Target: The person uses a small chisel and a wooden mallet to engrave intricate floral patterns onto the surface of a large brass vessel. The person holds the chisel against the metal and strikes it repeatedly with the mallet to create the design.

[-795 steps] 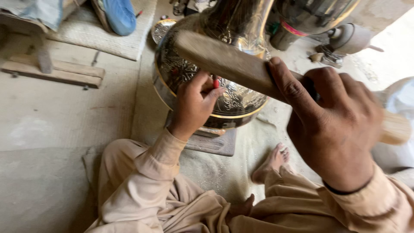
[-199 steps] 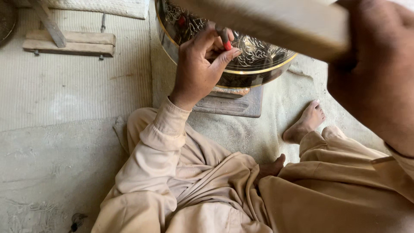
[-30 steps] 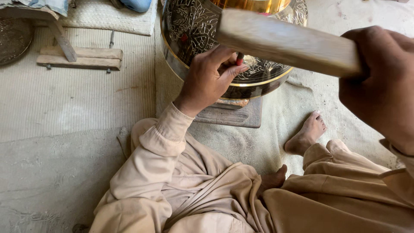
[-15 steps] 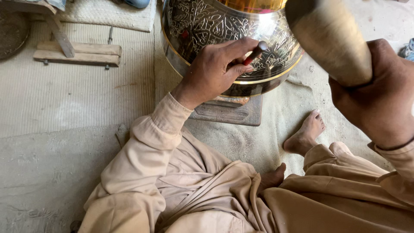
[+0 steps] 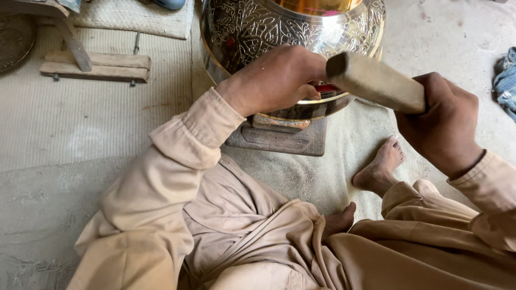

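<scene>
A large brass vessel (image 5: 252, 27) with engraved leaf patterns stands on a dark flat block (image 5: 279, 137) on the floor in front of me. My left hand (image 5: 274, 80) is pressed against the vessel's lower belly and pinches a small tool with a red part (image 5: 325, 87) against the metal. My right hand (image 5: 443, 126) grips a thick wooden stick (image 5: 373, 81), and the stick's end sits right at the tool beside my left fingers. I sit cross-legged in beige clothes, bare feet beneath the vessel.
A wooden bracket of planks (image 5: 94, 64) lies on the ribbed mat at the upper left, beside a round dark dish (image 5: 13, 45). A woven cushion (image 5: 134, 16) lies behind it. Blue cloth (image 5: 505, 80) rests at the right edge.
My right hand has swung the wooden stick down from a raised position until its end meets the tool in my left hand. The left hand stays on the vessel.
</scene>
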